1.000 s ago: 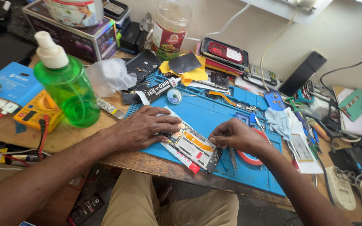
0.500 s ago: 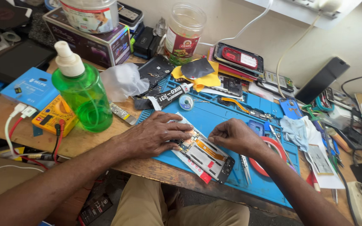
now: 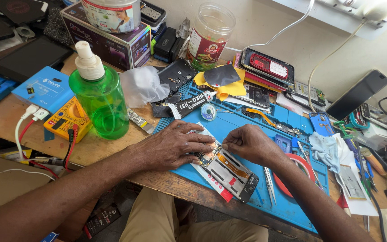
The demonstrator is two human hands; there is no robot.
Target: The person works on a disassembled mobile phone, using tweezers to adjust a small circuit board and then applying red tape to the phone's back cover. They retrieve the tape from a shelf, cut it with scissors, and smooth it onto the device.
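Pretty crowded wooden surface (image 3: 19, 130) pushed up against a pale wall, with a blue work mat (image 3: 247, 125) laid over the right half of it. On the mat, close to the front edge, lies an opened phone (image 3: 229, 172) with its back off, circuit board and an orange flex strip showing. The left hand (image 3: 173, 145) lies flat with fingers spread, pressing down on the top end of the phone. The right hand (image 3: 251, 143) is curled up tight, fingertips pinched together right at the phone's upper corner; can't tell if something tiny is between them.

Stuff all around: a green pump bottle (image 3: 99, 101) stands left of the mat, just beside a yellow multimeter (image 3: 66, 121) with red and black leads trailing off. A crumpled clear plastic bag (image 3: 142, 85) and a tube of glue (image 3: 189, 105) sit behind the left hand. Tweezers (image 3: 269, 184) lie on the mat right of the phone, next to a red tape ring (image 3: 298, 172) partly under the right forearm. A plastic jar (image 3: 209, 38) and a cardboard box (image 3: 113, 42) stand at the back, and a dark phone (image 3: 357, 94) leans on the wall.
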